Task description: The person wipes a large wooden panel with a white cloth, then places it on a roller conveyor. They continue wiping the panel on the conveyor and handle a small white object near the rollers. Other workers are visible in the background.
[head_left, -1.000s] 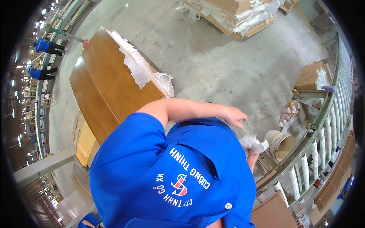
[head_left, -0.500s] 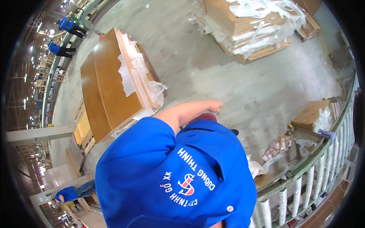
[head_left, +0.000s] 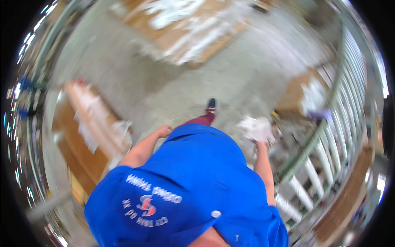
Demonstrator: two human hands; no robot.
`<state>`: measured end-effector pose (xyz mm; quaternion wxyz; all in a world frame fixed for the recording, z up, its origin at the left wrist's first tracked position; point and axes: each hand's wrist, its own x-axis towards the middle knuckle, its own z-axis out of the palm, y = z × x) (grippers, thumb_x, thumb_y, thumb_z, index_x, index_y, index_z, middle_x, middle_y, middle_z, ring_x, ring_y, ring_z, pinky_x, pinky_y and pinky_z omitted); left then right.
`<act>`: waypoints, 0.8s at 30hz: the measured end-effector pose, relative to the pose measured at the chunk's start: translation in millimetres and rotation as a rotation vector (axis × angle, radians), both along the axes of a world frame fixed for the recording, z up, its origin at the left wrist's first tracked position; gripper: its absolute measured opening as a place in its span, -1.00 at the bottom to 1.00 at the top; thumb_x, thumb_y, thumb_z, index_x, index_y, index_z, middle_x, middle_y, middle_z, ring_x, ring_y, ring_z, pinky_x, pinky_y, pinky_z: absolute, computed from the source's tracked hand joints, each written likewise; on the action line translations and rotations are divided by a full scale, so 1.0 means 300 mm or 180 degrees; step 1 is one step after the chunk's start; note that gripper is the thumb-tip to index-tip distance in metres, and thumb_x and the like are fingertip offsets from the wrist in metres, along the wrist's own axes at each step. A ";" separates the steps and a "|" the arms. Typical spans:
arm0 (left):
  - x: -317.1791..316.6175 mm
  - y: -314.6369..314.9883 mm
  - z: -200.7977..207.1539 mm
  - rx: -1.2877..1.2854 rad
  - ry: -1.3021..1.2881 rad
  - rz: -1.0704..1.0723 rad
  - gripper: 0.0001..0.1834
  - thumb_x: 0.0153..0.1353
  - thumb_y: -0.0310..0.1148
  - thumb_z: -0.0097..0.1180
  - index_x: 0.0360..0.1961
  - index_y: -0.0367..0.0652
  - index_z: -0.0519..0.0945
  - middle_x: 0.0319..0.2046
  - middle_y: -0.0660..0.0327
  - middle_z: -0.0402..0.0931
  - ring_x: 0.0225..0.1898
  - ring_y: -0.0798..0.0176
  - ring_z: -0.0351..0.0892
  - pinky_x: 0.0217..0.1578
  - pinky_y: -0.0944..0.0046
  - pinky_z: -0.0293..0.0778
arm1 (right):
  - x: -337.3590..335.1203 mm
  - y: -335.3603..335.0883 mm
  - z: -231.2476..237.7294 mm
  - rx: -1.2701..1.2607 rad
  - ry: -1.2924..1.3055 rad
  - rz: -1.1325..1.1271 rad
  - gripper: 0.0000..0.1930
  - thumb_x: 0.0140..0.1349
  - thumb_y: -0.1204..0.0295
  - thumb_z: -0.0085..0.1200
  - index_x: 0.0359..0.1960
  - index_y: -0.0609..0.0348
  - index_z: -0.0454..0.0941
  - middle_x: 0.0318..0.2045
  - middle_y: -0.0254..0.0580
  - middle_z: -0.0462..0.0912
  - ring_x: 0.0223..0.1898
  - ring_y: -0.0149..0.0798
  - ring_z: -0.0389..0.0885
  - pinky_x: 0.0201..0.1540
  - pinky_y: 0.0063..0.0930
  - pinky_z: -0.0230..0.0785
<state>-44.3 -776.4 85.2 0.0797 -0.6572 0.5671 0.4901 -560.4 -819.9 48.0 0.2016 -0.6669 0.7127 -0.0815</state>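
- The grey concrete floor [head_left: 173,78] carries everything here; the picture is blurred.
- A flat stack of brown cardboard sheets with white plastic wrap [head_left: 185,29] lies on the floor at the top.
- A long brown wooden board stack with white wrapping along its edge [head_left: 88,136] lies on the floor at the left.
- A brown cardboard box [head_left: 302,92] sits at the right, just beside the green roller conveyor with white rollers [head_left: 329,140].

Concrete floor [head_left: 164,86], stacked cardboard sheets [head_left: 185,29], roller conveyor [head_left: 329,152], brown boards [head_left: 82,136]
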 end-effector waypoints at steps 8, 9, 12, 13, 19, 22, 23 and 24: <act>-0.160 -0.802 0.094 -0.0073 -0.0178 -0.0766 -0.70 0.10 -0.24 -0.03 -0.15 -0.06 0.54 -0.25 0.03 0.55 -0.20 0.08 0.54 -0.18 0.17 0.43 | -0.087 -0.054 0.013 0.0338 -0.0859 -0.2336 -0.73 0.01 0.42 0.07 -0.23 0.26 0.50 -0.47 -0.02 0.59 -0.64 -0.18 0.54 -0.61 -0.33 0.36; -0.179 -0.898 0.097 -0.0107 -0.0193 -0.0778 -0.70 0.10 -0.26 -0.06 -0.15 -0.07 0.54 -0.24 0.03 0.55 -0.20 0.08 0.54 -0.18 0.17 0.43 | -0.097 -0.033 -0.009 0.0303 -0.0974 -0.2652 -0.73 0.01 0.41 0.07 -0.24 0.27 0.50 -0.48 -0.02 0.59 -0.63 -0.17 0.55 -0.60 -0.32 0.36; -0.315 -1.206 0.144 -0.0826 -0.0020 -0.0778 -0.72 0.11 -0.31 -0.09 -0.17 -0.11 0.53 -0.31 0.08 0.56 -0.28 0.16 0.54 -0.25 0.22 0.45 | -0.186 -0.128 0.001 -0.0276 -0.1215 -0.3331 -0.75 0.01 0.42 0.06 -0.30 0.34 0.49 -0.49 -0.03 0.57 -0.52 -0.12 0.58 -0.60 -0.29 0.37; -0.374 -1.280 0.153 -0.0767 0.0090 -0.0492 -0.73 0.12 -0.32 -0.08 -0.17 -0.12 0.52 -0.35 0.12 0.56 -0.31 0.21 0.53 -0.28 0.24 0.45 | -0.214 -0.177 0.010 -0.0450 -0.1118 -0.3351 -0.75 -0.01 0.43 0.06 -0.30 0.34 0.50 -0.43 0.03 0.55 -0.40 -0.04 0.54 -0.42 -0.25 0.34; -0.692 -1.437 0.176 -0.0679 0.0586 -0.0511 -0.76 0.15 -0.34 -0.08 -0.20 -0.16 0.52 -0.49 0.24 0.51 -0.52 0.37 0.46 -0.45 0.35 0.42 | -0.451 -0.383 -0.015 -0.0861 -0.0585 -0.3339 -0.71 -0.03 0.43 0.06 -0.25 0.31 0.52 -0.27 0.16 0.47 -0.14 0.13 0.40 -0.05 -0.20 0.26; -0.876 -1.400 0.169 -0.0268 0.0450 -0.1101 -0.74 0.14 -0.30 -0.05 -0.19 -0.17 0.52 -0.47 0.17 0.53 -0.51 0.33 0.51 -0.41 0.27 0.44 | -0.595 -0.477 -0.050 -0.0672 -0.0511 -0.3538 -0.71 -0.01 0.45 0.05 -0.22 0.30 0.53 -0.28 0.18 0.46 -0.14 0.14 0.41 -0.05 -0.21 0.27; -0.919 -1.382 0.175 -0.0180 0.0338 -0.1431 -0.72 0.14 -0.27 -0.03 -0.16 -0.15 0.52 -0.45 0.15 0.54 -0.48 0.32 0.53 -0.37 0.26 0.45 | -0.629 -0.526 -0.044 -0.0616 -0.0534 -0.3608 -0.72 -0.01 0.45 0.04 -0.22 0.30 0.53 -0.28 0.18 0.45 -0.14 0.14 0.41 -0.05 -0.21 0.27; -0.968 -1.365 0.187 0.0032 0.0716 -0.1411 -0.71 0.14 -0.26 -0.04 -0.15 -0.14 0.52 -0.44 0.15 0.55 -0.46 0.31 0.53 -0.35 0.26 0.45 | -0.666 -0.569 -0.033 -0.0583 -0.0599 -0.3675 -0.72 0.00 0.46 0.03 -0.22 0.30 0.52 -0.28 0.19 0.45 -0.14 0.14 0.41 -0.05 -0.21 0.27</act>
